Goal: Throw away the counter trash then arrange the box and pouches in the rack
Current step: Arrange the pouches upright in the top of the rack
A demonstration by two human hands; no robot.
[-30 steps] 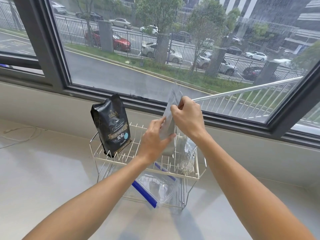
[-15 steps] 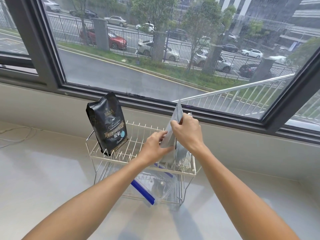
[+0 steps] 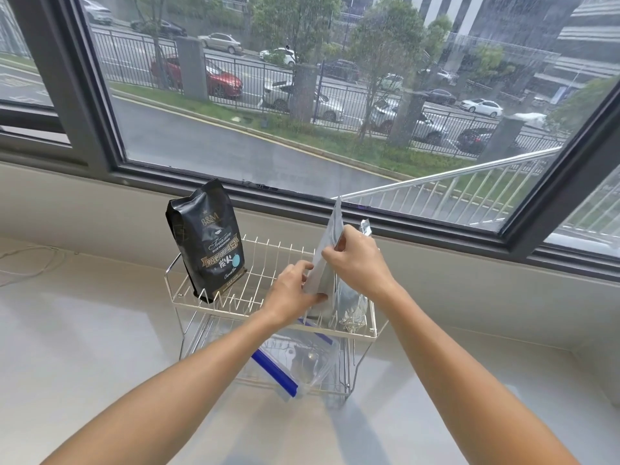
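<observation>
A pale, glossy stone-like counter point(image 3: 84, 347) runs along a cream wall below a wide dark-framed window point(image 3: 94, 139). Through the glass a wet road, a metal fence, trees and parked cars are visible. A thin white cable point(image 3: 30, 260) lies on the counter at the far left.

A two-tier cream wire rack point(image 3: 214, 305) stands on the counter near the wall. A black glossy coffee pouch with gold lettering point(image 3: 208, 239) stands upright, slightly tilted, at the left end of the upper tier. A clear plastic zip bag with a blue seal strip point(image 3: 285, 367) lies in the lower tier, its blue edge projecting past the front of the rack.

At the right end of the upper tier a flat silver-grey foil pouch point(image 3: 327, 250) stands upright, its base between the wires. The left hand point(image 3: 292, 292) grips its lower edge, thumb against the near face. The right hand point(image 3: 357, 260) pinches its upper portion between thumb and fingers. A clear crinkled pouch point(image 3: 350, 302) stands just beside it, on its right, partly hidden by the right hand.
</observation>
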